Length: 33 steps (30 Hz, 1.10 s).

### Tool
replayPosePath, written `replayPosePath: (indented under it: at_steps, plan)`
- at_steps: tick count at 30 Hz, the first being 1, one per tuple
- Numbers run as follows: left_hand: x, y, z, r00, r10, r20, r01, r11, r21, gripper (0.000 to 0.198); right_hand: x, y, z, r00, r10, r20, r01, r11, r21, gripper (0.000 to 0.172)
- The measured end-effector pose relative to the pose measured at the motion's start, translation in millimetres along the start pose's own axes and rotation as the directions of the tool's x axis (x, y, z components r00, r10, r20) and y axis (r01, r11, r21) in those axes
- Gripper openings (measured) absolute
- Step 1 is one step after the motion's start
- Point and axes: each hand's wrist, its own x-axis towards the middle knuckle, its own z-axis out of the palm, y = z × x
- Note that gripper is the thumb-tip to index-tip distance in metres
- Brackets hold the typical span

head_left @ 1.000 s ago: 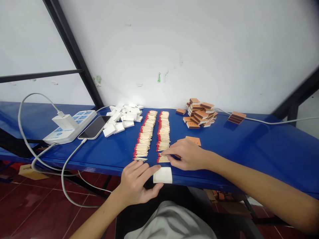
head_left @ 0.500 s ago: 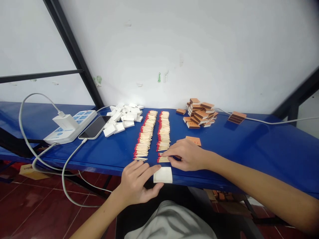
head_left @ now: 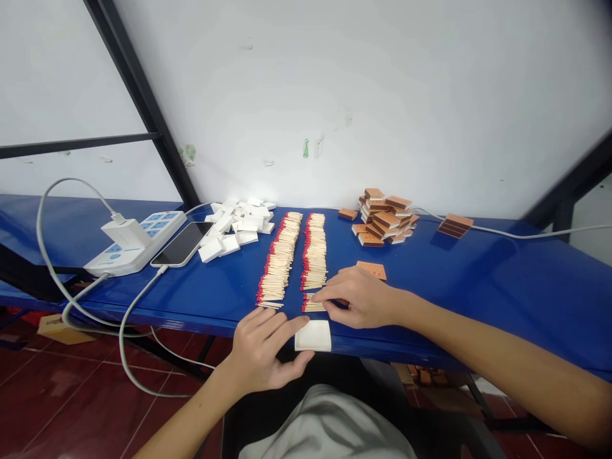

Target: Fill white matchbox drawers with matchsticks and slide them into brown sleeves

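Note:
A white matchbox tray [head_left: 313, 336] lies at the table's front edge with its hollow side up. My left hand [head_left: 262, 347] grips its left end between thumb and forefinger. Just beyond it, my right hand [head_left: 361, 298] has thumb and forefinger closed at the right ends of a few red-tipped matches [head_left: 310, 306], partly hiding them. This small group lies apart from the near end of the right row of matches [head_left: 314, 252]. A second, longer row of matches [head_left: 280, 261] runs beside it on the left.
White matchbox trays [head_left: 239, 223] are heaped at the back left, beside a phone [head_left: 182, 245] and a power strip [head_left: 157, 223] with cables. Matchboxes [head_left: 385, 217] are piled at the back right. An orange-topped box [head_left: 371, 269] sits behind my right hand; more boxes [head_left: 454, 225] stand far right.

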Motion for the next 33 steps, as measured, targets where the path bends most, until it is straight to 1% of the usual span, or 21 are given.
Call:
replayPosePath:
  at_steps: [13, 19, 23, 33]
  plan:
    - [0.2, -0.5, 0.3, 1.000, 0.003, -0.001, -0.003, 1.000, 0.008, 0.029, -0.2, -0.5, 0.0, 0.999, -0.001, 0.038, 0.002, 1.000, -0.026, 0.031]
    - [-0.2, -0.4, 0.8, 1.000, 0.002, 0.001, -0.002, 1.000, 0.002, 0.029, -0.4, -0.4, 1.3, 1.000, 0.012, 0.013, -0.011, 0.999, -0.046, 0.029]
    - [-0.2, -0.2, 0.7, 1.000, -0.001, 0.001, 0.001, 1.000, 0.000, 0.029, -0.3, -1.0, 0.4, 1.000, -0.002, 0.009, 0.002, 0.999, -0.035, 0.029]
    - [0.2, -0.4, 0.0, 1.000, -0.001, 0.002, 0.001, 1.000, 0.000, 0.028, 0.3, -1.5, -1.0, 0.998, -0.041, 0.043, 0.042, 0.999, -0.008, 0.028]
